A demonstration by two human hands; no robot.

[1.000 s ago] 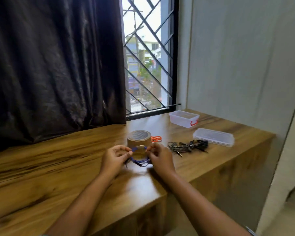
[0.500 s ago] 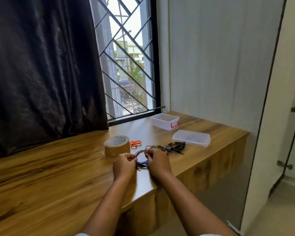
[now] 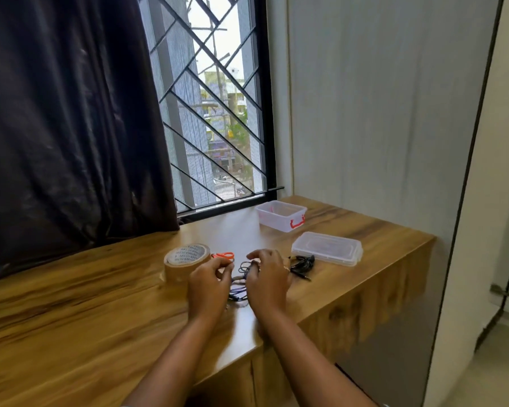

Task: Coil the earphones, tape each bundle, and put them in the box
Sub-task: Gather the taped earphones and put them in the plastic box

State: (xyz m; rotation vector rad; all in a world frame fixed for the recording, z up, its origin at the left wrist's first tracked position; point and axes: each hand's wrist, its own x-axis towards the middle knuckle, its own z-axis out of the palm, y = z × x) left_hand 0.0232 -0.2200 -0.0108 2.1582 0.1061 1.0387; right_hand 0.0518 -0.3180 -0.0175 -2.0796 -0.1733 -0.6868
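Note:
A coiled blue earphone bundle [image 3: 238, 284] lies on the wooden table [image 3: 71, 312] between my hands. My left hand [image 3: 207, 284] and my right hand [image 3: 266, 277] both have curled fingers at the bundle and seem to pinch it; the exact hold is blurred. A brown tape roll [image 3: 185, 261] stands just left of my left hand. Orange scissors [image 3: 224, 255] lie behind it. A loose black earphone tangle [image 3: 301, 264] lies right of my right hand. The open clear box [image 3: 281, 215] with a red clip sits farther back.
The box's clear lid [image 3: 326, 248] lies flat to the right, near the table's right edge. A dark curtain [image 3: 65, 127] and a barred window [image 3: 218, 113] stand behind the table. A grey wall closes the right side.
My view has swung further right. Both hands stay on the blue bundle, and my right hand's fingers have lifted and spread slightly over it.

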